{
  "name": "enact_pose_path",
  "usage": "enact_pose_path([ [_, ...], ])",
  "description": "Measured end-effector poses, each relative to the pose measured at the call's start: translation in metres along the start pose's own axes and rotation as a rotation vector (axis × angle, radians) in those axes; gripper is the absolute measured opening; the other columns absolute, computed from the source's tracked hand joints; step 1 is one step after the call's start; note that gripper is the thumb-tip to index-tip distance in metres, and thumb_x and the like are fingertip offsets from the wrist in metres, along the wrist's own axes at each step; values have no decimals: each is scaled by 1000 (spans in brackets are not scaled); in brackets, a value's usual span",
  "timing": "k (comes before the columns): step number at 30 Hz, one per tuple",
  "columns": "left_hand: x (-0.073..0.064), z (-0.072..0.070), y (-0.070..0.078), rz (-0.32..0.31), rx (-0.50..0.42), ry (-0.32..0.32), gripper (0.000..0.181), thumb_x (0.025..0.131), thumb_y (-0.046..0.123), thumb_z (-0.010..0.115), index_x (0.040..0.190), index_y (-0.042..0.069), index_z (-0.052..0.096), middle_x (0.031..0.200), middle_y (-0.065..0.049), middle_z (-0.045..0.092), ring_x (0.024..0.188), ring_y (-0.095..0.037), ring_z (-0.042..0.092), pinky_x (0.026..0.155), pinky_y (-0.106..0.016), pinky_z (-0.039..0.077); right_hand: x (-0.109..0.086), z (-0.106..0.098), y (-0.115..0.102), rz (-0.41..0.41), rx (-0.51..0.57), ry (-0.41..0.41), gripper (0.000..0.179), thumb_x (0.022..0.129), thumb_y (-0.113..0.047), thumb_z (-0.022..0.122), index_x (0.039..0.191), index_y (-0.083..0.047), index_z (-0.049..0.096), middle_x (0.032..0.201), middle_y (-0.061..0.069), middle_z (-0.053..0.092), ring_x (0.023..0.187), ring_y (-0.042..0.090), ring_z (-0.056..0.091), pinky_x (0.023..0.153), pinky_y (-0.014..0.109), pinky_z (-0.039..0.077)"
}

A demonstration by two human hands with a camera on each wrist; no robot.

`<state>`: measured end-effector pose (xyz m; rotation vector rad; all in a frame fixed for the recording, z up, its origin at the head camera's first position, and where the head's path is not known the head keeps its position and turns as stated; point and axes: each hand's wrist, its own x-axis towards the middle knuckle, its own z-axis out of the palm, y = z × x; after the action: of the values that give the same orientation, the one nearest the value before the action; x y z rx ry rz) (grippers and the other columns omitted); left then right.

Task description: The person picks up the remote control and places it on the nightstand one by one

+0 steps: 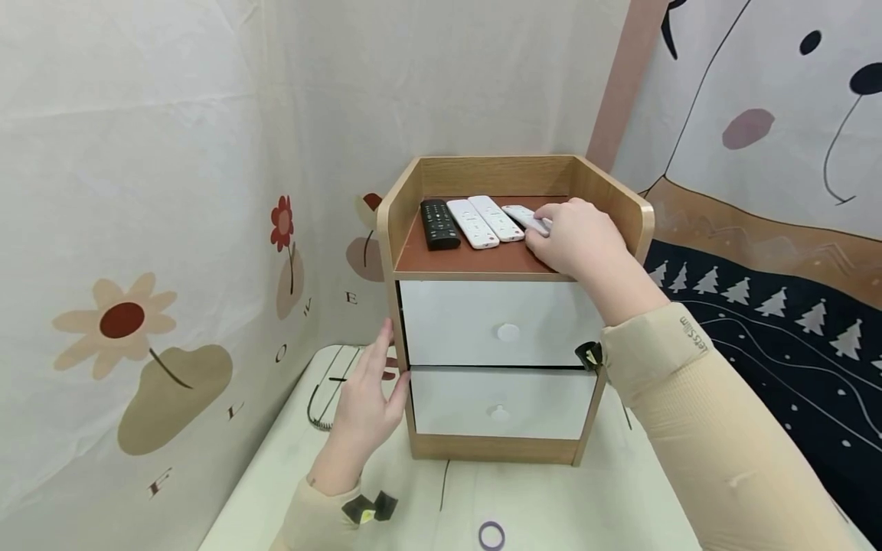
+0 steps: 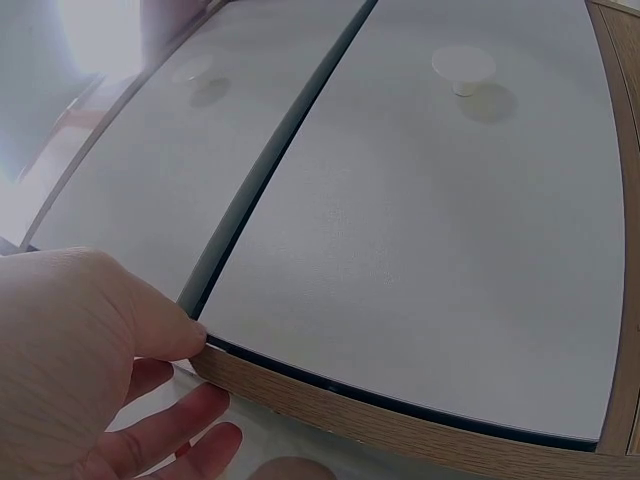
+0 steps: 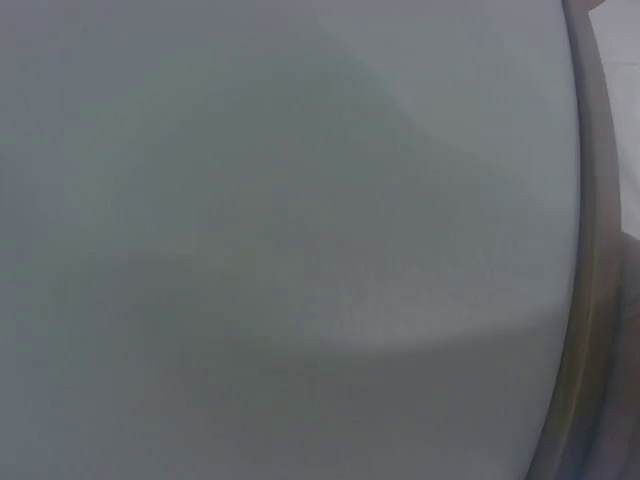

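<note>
A small wooden cabinet (image 1: 496,448) with two white drawers stands on the table. My right hand (image 1: 577,236) reaches over its top shelf and grips the near end of a white remote control (image 1: 521,213). Left of that remote, two white remotes (image 1: 472,224) and a black remote (image 1: 439,223) lie side by side on the brown shelf. At the cabinet's left side is my left hand (image 1: 368,402), its fingers extended along the side panel. In the left wrist view, the thumb (image 2: 165,325) touches the front edge near the gap between the drawers.
Round white knobs (image 1: 508,332) stick out from both drawer fronts. Raised wooden walls (image 1: 612,200) bound the shelf at the sides and back. A purple ring (image 1: 491,536) lies on the table in front. The right wrist view is filled mostly by a blurred drawer front (image 3: 300,220).
</note>
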<state>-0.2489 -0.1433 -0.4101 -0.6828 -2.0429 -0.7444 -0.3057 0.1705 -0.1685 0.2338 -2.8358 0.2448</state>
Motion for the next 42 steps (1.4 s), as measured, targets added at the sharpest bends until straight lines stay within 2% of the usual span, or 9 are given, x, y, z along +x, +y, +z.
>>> enact_pose_path([
  [6, -1, 0, -1, -6, 5, 0, 93, 91, -9, 77, 171, -2, 30, 141, -28, 65, 97, -30, 78, 75, -42, 72, 9, 2, 2, 26, -20, -74, 67, 103, -42, 44, 168, -23, 47, 163, 25, 49, 146, 45, 52, 109, 72, 52],
  [10, -1, -1, -2, -7, 8, -3, 92, 91, -9, 77, 171, -2, 30, 140, -29, 65, 96, -30, 78, 75, -42, 72, 12, 4, 2, 25, -24, -97, 69, 105, -45, 42, 171, -25, 42, 160, 25, 48, 143, 46, 55, 107, 72, 53],
  [18, 0, -3, 0, -40, 9, -19, 92, 93, -8, 77, 172, 1, 30, 144, -27, 64, 98, -30, 78, 77, -41, 72, 12, 3, 2, 24, -31, -132, 71, 106, -47, 36, 175, -31, 31, 159, 27, 42, 138, 52, 56, 109, 74, 49],
  [28, 2, -1, 1, -5, 9, -4, 93, 92, -8, 76, 171, -1, 30, 142, -28, 65, 98, -30, 78, 77, -37, 72, 10, 1, 4, 31, -30, -142, 71, 107, -48, 33, 176, -32, 26, 160, 28, 40, 139, 55, 55, 112, 75, 46],
  [36, 0, 0, 2, -23, -1, -16, 93, 92, -9, 76, 172, 0, 29, 144, -27, 64, 98, -30, 79, 77, -39, 72, 5, 4, 6, 41, 13, -100, 74, 106, -48, 37, 177, -28, 25, 160, 28, 42, 140, 53, 55, 115, 74, 46],
  [42, -2, -3, 6, -42, 23, -27, 94, 92, -5, 78, 173, 2, 29, 144, -26, 65, 98, -29, 79, 77, -40, 71, -8, 8, 3, 53, 76, 16, 68, 107, -40, 37, 172, -22, 36, 160, 27, 43, 140, 48, 54, 117, 71, 47],
])
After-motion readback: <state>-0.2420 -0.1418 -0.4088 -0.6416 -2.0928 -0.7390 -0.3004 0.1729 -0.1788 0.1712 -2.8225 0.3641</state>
